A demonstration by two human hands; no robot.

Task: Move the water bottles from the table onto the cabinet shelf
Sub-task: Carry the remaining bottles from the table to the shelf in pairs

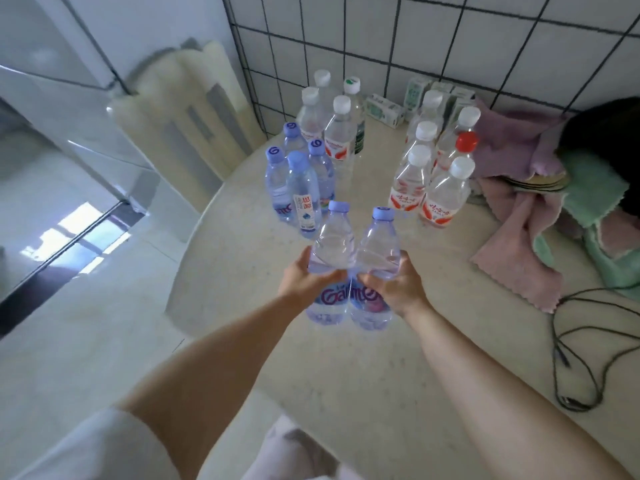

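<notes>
Left hand (304, 282) gripped one purple-capped water bottle (330, 265), right hand (398, 287) gripped a second (375, 271), both bottles touching, held above the round counter (381, 358), purple-capped cluster (301, 181) and white-capped bottles (429, 181) standing beyond the held pair, towels (526, 237) to its right.

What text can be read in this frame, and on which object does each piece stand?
"Ga": left held purple-capped clear plastic bottle.
"nte": right held purple-capped bottle.
"思源": white label of standing purple-capped bottle.
Red-and-white labelled bottles, green-and-white cartons: print too blurred to read.
</notes>
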